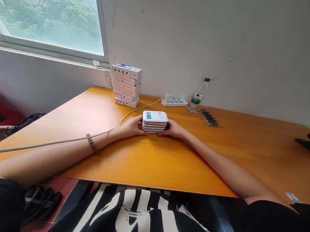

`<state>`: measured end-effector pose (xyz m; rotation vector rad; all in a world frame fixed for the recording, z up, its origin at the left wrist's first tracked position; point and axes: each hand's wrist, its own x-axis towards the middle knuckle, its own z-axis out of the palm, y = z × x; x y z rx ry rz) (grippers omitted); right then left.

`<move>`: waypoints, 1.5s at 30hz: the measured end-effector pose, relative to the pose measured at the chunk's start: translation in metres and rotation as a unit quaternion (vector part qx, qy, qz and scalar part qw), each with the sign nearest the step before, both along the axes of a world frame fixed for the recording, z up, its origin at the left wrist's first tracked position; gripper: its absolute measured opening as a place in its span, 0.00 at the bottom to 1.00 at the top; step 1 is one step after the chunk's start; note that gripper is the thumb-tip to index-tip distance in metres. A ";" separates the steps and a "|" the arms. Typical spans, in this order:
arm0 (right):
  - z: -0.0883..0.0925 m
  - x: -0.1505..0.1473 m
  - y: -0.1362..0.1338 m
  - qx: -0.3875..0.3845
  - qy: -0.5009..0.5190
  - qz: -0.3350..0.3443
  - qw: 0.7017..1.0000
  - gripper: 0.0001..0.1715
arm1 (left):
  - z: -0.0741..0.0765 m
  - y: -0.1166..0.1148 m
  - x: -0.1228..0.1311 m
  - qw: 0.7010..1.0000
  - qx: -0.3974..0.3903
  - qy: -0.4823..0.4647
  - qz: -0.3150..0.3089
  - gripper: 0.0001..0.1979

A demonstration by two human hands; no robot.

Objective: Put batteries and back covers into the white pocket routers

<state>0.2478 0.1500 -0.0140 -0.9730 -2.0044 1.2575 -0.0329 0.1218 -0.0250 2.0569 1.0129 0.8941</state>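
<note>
- Clamping a stack of flat white rounded plastic devices from both sides, left hand and right hand pressed against its ends
- Stack resting on an orange wooden table, near a pile of white cardboard boxes

I'm watching through the head-worn camera, which looks forward and down from just behind the desk toward the wall. It sits close above the left hand and right hand, its wide frame also taking in the window.
</note>
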 end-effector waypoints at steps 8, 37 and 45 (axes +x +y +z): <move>0.001 0.006 -0.001 0.036 -0.026 -0.041 0.998 0.45 | 0.005 0.018 0.014 0.999 -0.016 0.011 -0.028 0.43; -0.009 0.008 0.009 0.040 0.030 -0.032 0.998 0.46 | -0.002 0.031 0.008 0.997 0.006 -0.006 -0.077 0.40; -0.012 0.009 0.013 0.037 0.050 -0.036 0.997 0.51 | -0.001 0.030 0.007 0.997 0.006 0.003 -0.081 0.41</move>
